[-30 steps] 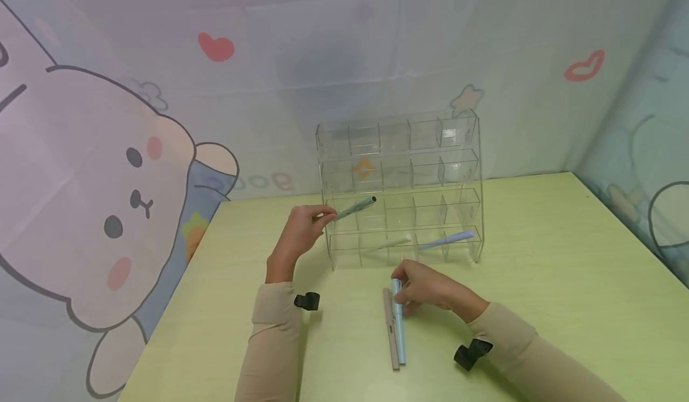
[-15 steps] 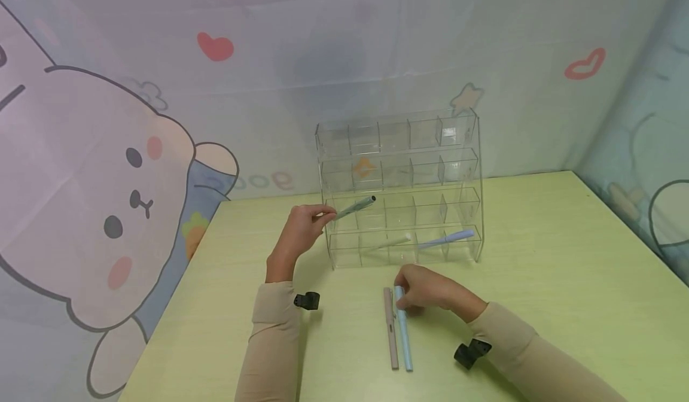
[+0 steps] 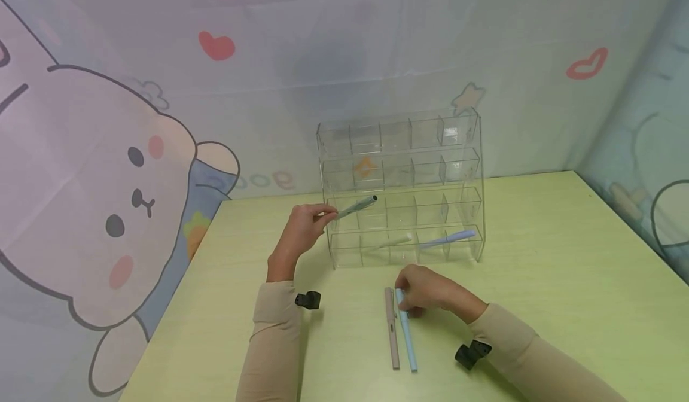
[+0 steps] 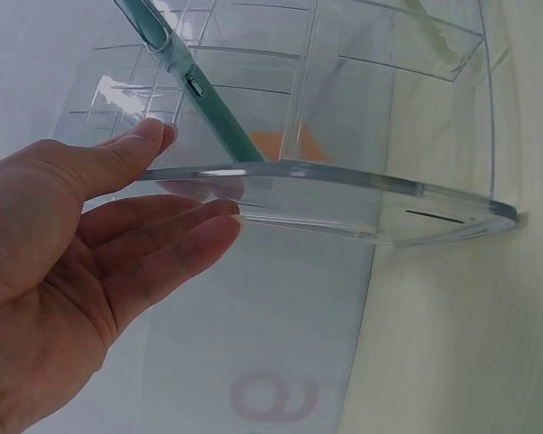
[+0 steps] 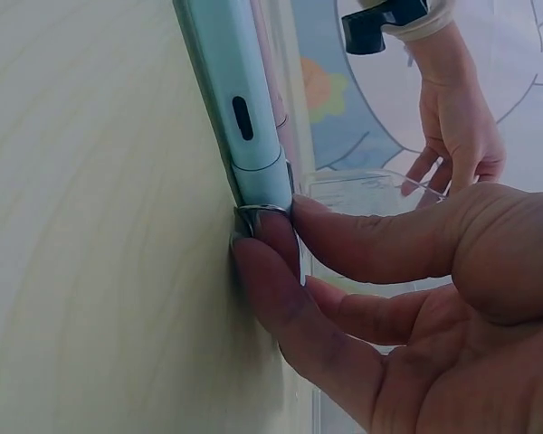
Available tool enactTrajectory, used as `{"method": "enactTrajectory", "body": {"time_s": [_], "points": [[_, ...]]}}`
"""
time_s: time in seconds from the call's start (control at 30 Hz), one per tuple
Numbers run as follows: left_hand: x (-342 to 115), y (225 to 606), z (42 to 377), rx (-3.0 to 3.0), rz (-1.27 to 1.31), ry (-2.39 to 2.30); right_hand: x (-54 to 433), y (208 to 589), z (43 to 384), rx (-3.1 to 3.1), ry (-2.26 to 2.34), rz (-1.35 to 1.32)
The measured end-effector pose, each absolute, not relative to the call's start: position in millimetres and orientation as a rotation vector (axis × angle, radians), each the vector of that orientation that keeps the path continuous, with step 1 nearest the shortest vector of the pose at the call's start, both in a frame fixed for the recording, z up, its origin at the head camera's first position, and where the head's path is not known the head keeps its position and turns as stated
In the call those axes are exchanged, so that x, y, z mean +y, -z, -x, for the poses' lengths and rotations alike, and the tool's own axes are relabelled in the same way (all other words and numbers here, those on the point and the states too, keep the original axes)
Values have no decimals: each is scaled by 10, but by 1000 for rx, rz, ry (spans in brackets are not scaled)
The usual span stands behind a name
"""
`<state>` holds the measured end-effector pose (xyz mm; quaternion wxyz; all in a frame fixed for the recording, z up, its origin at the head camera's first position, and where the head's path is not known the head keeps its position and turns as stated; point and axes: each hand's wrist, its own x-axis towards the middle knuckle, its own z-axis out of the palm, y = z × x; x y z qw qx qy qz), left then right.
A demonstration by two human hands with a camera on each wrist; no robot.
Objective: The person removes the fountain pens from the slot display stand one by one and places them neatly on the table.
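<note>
A clear stepped acrylic rack [image 3: 401,212] stands on the table. My left hand [image 3: 303,233] is at its left side, thumb and fingers on either face of the clear side panel [image 4: 344,185]. A dark green pen [image 4: 213,108] leans in a left compartment of the rack, apart from the fingers in the left wrist view. With my right hand [image 3: 427,288] I pinch the capped end of a light blue pen [image 3: 408,337], between thumb and forefinger in the right wrist view. That pen lies on the table beside a brownish-pink pen [image 3: 392,329].
Along the rack's bottom tier lean a pale green pen [image 3: 395,241] and a lavender pen [image 3: 449,238]. Behind the rack hangs a printed cloth [image 3: 269,103] at the back edge of the yellow-green table [image 3: 543,258].
My right hand has drawn slightly toward me with the light blue pen. The pen's lower end has swung right, widening the gap to the brownish-pink pen. My left hand has stayed put.
</note>
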<state>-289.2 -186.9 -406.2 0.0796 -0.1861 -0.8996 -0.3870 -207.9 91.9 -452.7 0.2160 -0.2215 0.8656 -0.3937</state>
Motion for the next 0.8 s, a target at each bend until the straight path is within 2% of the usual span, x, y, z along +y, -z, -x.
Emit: {"method": "enactTrajectory", "body": {"time_s": [0.8], "points": [[-1874, 4055, 2888, -2693, 554, 1181, 933, 4514, 2081, 2427, 1094, 540]]}}
